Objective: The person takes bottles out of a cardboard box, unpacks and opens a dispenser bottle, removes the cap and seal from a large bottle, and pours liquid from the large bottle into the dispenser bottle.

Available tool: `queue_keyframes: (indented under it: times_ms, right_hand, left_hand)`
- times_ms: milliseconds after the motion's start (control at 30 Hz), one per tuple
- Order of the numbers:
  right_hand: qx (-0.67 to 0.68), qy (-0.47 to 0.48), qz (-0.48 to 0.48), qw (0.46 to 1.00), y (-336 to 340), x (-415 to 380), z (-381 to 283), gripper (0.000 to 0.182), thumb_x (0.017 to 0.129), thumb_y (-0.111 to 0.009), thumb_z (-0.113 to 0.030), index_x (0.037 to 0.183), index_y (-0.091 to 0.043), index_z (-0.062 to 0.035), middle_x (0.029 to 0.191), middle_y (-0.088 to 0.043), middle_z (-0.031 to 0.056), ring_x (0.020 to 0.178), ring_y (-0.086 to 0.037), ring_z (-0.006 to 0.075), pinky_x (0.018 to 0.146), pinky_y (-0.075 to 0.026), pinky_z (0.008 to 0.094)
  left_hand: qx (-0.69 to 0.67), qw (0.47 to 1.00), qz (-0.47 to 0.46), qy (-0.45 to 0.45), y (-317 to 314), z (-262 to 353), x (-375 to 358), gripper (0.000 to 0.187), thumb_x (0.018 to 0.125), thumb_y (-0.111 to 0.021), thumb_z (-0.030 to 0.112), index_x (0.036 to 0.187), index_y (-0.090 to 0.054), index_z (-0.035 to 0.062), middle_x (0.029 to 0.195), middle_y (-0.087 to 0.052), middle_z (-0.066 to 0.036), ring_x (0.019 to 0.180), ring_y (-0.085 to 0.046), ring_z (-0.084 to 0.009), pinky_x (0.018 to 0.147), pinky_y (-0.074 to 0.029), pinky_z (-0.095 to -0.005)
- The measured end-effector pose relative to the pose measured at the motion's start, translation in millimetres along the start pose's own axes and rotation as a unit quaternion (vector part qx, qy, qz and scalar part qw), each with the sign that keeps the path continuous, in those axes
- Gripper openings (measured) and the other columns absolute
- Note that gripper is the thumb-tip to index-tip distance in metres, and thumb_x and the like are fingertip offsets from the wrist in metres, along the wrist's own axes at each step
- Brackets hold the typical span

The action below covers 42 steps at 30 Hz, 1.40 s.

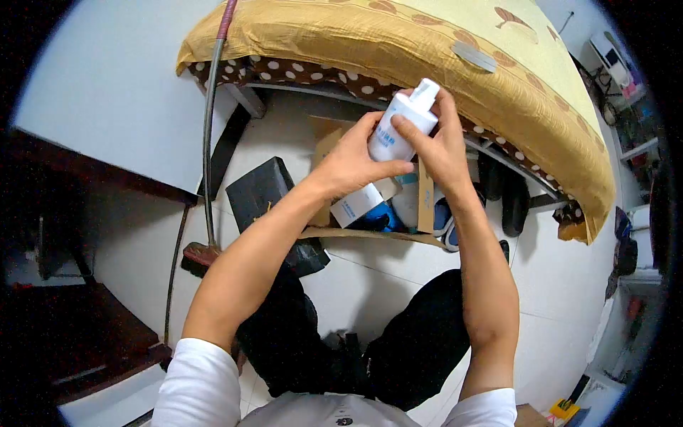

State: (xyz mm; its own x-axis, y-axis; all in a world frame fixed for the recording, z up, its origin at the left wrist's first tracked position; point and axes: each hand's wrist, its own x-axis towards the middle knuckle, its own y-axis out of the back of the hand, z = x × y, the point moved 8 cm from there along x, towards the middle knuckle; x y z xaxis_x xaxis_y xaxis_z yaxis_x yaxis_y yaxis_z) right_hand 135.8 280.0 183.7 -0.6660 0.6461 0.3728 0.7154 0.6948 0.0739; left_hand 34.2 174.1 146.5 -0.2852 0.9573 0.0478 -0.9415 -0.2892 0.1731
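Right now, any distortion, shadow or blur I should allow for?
Head view: fisheye bows the yellow bedspread and blacks out corners; head view: wooden furniture, lower left, in deep shadow; head view: white bottle clear, its smallest print unreadable.

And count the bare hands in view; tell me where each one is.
2: the left hand holds the white bottle from its left, the right hand from its right. Both show above the open cardboard box; neither is hidden.

White tiled floor (373,281) under cardboard box (425,203)
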Motion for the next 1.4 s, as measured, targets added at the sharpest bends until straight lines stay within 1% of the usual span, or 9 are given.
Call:
queue_keyframes:
  times_ms: [233, 400, 567, 633, 833, 967, 1067, 1167, 1400]
  right_hand:
    - [-0.003, -0.019, 0.021, 1.0, 2.3, 8.8, 8.1, 0.037, 0.107, -0.068, -0.03, 0.123, -0.069, 0.0033, 0.111, -0.073, 0.0098, 0.105, -0.063, 0.0149, 0.094, -0.051, 0.031]
    - [-0.136, -0.068, -0.011, 0.988, 9.9, 8.7, 10.0, 0.036, 0.099, -0.077, -0.034, 0.105, -0.076, 0.0014, 0.087, -0.072, 0.0033, 0.079, -0.062, 0.0107, 0.072, -0.05, 0.0283]
    - [-0.12, -0.093, 0.006, 0.988, 0.5, 6.1, 6.5, 0.033, 0.096, -0.08, -0.034, 0.089, -0.076, -0.0018, 0.076, -0.068, 0.0003, 0.072, -0.058, 0.0077, 0.065, -0.047, 0.0268]
    - [-0.094, -0.107, 0.022, 0.99, 1.6, 6.2, 11.0, 0.032, 0.097, -0.079, -0.033, 0.088, -0.076, -0.0025, 0.076, -0.068, -0.0004, 0.071, -0.058, 0.0071, 0.064, -0.046, 0.0261]
    - [-0.043, -0.104, -0.04, 0.993, -0.8, 5.0, -2.9, 0.023, 0.099, -0.076, -0.026, 0.093, -0.075, -0.004, 0.078, -0.067, -0.0029, 0.074, -0.057, 0.0069, 0.068, -0.045, 0.025]
    - [-0.007, -0.095, -0.072, 0.993, 0.9, 3.9, -5.0, 0.024, 0.097, -0.075, -0.021, 0.114, -0.072, -0.0041, 0.1, -0.07, 0.0017, 0.09, -0.061, 0.0093, 0.081, -0.049, 0.027]
    - [0.02, -0.091, -0.1, 0.991, 3.2, 5.5, -12.5, 0.048, 0.095, -0.077, -0.021, 0.137, -0.063, -0.0039, 0.126, -0.066, 0.0064, 0.106, -0.062, 0.0148, 0.093, -0.052, 0.0311]
    - [0.005, -0.097, -0.086, 0.992, 5.6, 5.8, -5.1, 0.052, 0.094, -0.079, -0.021, 0.139, -0.061, -0.0031, 0.128, -0.066, 0.0068, 0.106, -0.062, 0.016, 0.094, -0.052, 0.0321]
    - [-0.068, -0.106, -0.063, 0.99, 2.6, 7.0, 0.9, 0.049, 0.089, -0.087, -0.026, 0.128, -0.069, -0.001, 0.108, -0.074, 0.0072, 0.1, -0.068, 0.0147, 0.088, -0.056, 0.0298]
  left_hand:
    - [0.181, 0.975, 0.119, 0.037, 27.4, 10.3, -11.3, 0.074, 0.076, -0.092, 0.033, 0.131, -0.055, 0.0011, 0.117, -0.07, -0.021, 0.107, -0.07, -0.033, 0.093, -0.055, -0.0436]
    - [0.24, 0.968, 0.069, 0.024, 31.2, 13.0, -16.9, 0.068, 0.074, -0.089, 0.031, 0.124, -0.056, -0.0001, 0.109, -0.071, -0.024, 0.101, -0.072, -0.0391, 0.09, -0.056, -0.0465]
    - [0.32, 0.94, 0.086, -0.085, 22.4, 24.5, -24.5, 0.067, 0.073, -0.088, 0.031, 0.122, -0.055, -0.0005, 0.102, -0.071, -0.024, 0.098, -0.072, -0.0419, 0.087, -0.056, -0.0491]
    - [0.294, 0.952, 0.067, -0.054, 20.0, 19.4, -23.5, 0.067, 0.072, -0.089, 0.032, 0.122, -0.056, -0.0006, 0.101, -0.071, -0.023, 0.097, -0.072, -0.041, 0.085, -0.056, -0.0481]
    - [0.058, 0.994, -0.089, 0.033, 12.8, 9.0, -22.7, 0.071, 0.076, -0.09, 0.037, 0.129, -0.06, -0.0007, 0.111, -0.072, -0.016, 0.101, -0.07, -0.0278, 0.091, -0.055, -0.0392]
    - [-0.073, 0.985, -0.144, 0.056, 12.7, 3.6, -27.2, 0.076, 0.078, -0.091, 0.04, 0.134, -0.06, -0.0001, 0.117, -0.071, -0.012, 0.106, -0.067, -0.0216, 0.092, -0.053, -0.0352]
    - [-0.057, 0.988, -0.128, 0.069, 22.1, -3.6, -25.0, 0.085, 0.078, -0.094, 0.035, 0.147, -0.054, 0.0035, 0.126, -0.068, -0.007, 0.114, -0.063, -0.0176, 0.1, -0.051, -0.0347]
    - [-0.018, 0.993, -0.101, 0.055, 30.5, -7.9, -21.0, 0.083, 0.078, -0.094, 0.034, 0.144, -0.055, 0.0031, 0.124, -0.067, -0.007, 0.113, -0.063, -0.0184, 0.1, -0.051, -0.0347]
    - [0.058, 0.995, -0.078, 0.033, 28.5, -11.2, -18.3, 0.079, 0.074, -0.094, 0.029, 0.138, -0.056, 0.0005, 0.121, -0.066, -0.011, 0.113, -0.063, -0.0221, 0.101, -0.051, -0.0368]
